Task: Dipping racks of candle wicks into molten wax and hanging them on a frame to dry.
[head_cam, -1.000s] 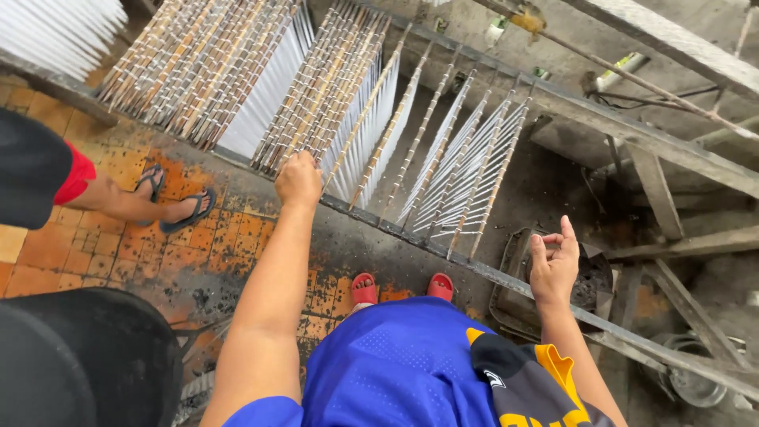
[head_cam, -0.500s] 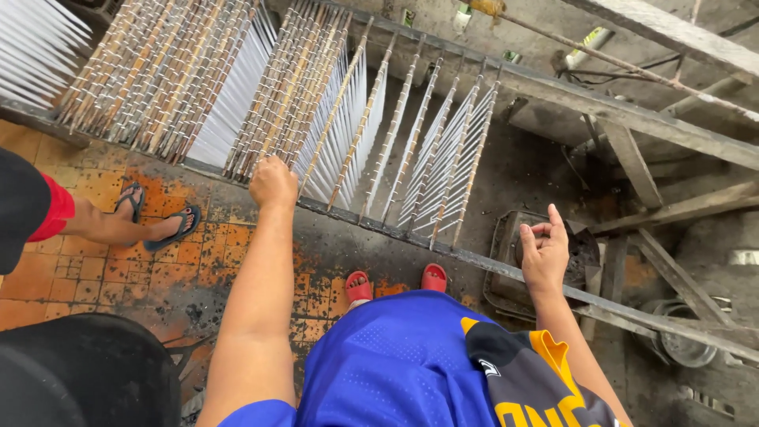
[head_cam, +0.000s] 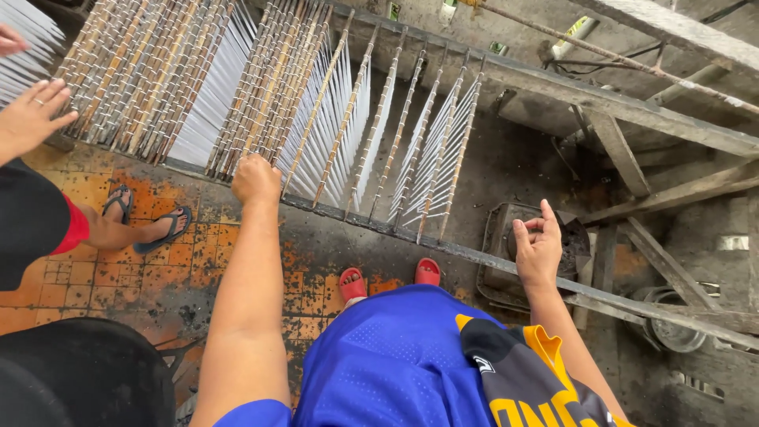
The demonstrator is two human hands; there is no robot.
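Observation:
My left hand (head_cam: 255, 179) is closed in a fist at the near end of a bundle of bamboo rods (head_cam: 273, 95) that carry rows of white sticks (head_cam: 332, 134). The rods lie across a dark metal rail (head_cam: 474, 255) of a frame. More rods hang spaced apart to the right (head_cam: 439, 134). My right hand (head_cam: 538, 249) hovers over the rail, fingers loosely curled and apart, holding nothing I can see.
Another person stands at the left in flip-flops (head_cam: 162, 229), one hand (head_cam: 32, 119) reaching toward the left rods. A dark round tub (head_cam: 87, 372) sits bottom left. A sooty metal box (head_cam: 506, 253) lies under my right hand. Wooden beams (head_cam: 632, 119) cross at right. My red sandals (head_cam: 352, 283) stand on orange tiles.
The view has drifted so everything sits lower left. The other person's hand has come into view at the upper left. My left fist stays on the rod ends; my right hand barely moves.

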